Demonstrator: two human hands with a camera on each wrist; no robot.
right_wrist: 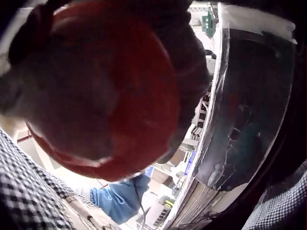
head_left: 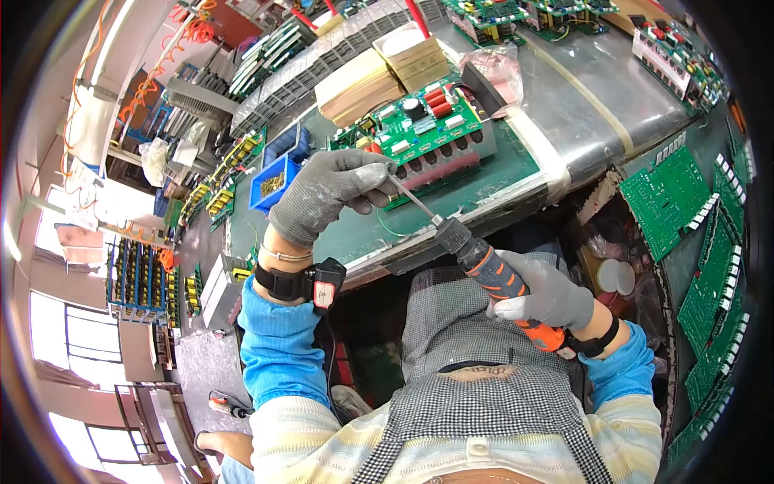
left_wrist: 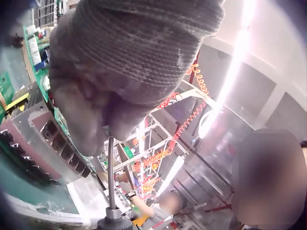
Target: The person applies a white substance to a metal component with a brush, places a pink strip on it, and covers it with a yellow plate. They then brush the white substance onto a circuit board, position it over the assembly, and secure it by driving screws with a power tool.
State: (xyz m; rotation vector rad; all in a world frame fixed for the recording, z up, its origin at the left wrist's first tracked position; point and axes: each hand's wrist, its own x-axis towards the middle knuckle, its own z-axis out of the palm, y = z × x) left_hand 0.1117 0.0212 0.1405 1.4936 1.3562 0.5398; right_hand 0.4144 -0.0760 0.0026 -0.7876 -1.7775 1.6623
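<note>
My gloved right hand (head_left: 544, 294) grips an orange and black electric screwdriver (head_left: 493, 276), its shaft slanting up and left over the table edge. The gloved left hand (head_left: 334, 194) pinches at the far end of that shaft between thumb and fingers; whether a screw is there is hidden. In the left wrist view the left hand (left_wrist: 120, 62) covers the tip of the metal shaft (left_wrist: 111, 172). Just behind the fingertips stands a green circuit board (head_left: 419, 125) with a heat sink along its front. The right wrist view is mostly filled by the screwdriver's orange end (right_wrist: 144, 96).
Left of the board are a blue bin of small brass-coloured parts (head_left: 272, 184) and another blue bin (head_left: 287, 143). Cardboard stacks (head_left: 359, 87) stand behind it. More green boards (head_left: 665, 198) lie at the right. The table's front edge runs beneath both hands.
</note>
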